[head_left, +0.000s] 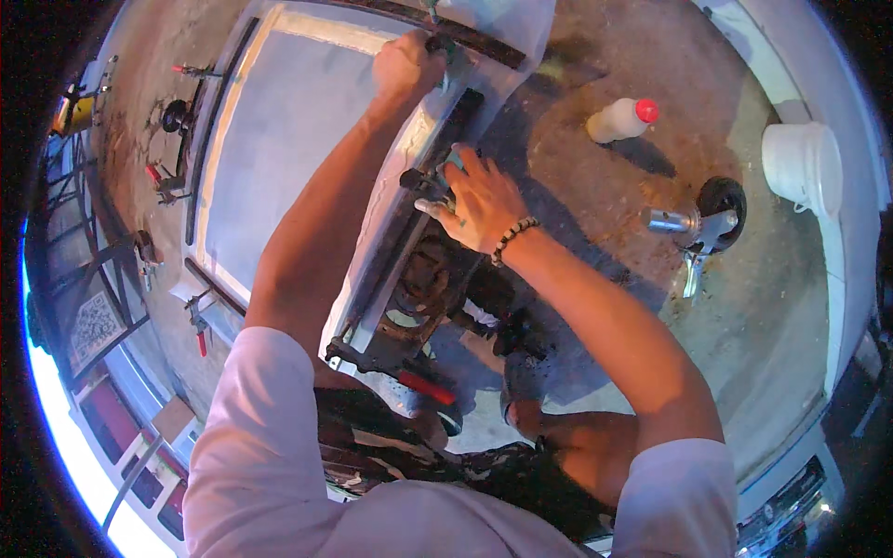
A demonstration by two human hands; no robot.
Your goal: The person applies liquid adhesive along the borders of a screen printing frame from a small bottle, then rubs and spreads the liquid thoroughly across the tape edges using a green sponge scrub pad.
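Observation:
My left hand is closed on a clamp at the far corner of a pale panel bordered with light strips. My right hand, with a bead bracelet at the wrist, curls over another clamp on the dark bar along the panel's right edge; part of what it grips is hidden under the fingers. A clamp with a red handle sits at the near end of that edge.
More clamps line the left edge. On the stained floor at right are a red-capped bottle, a caster wheel and a white bucket. A dark metal frame stands at far left. My legs and feet show below the panel.

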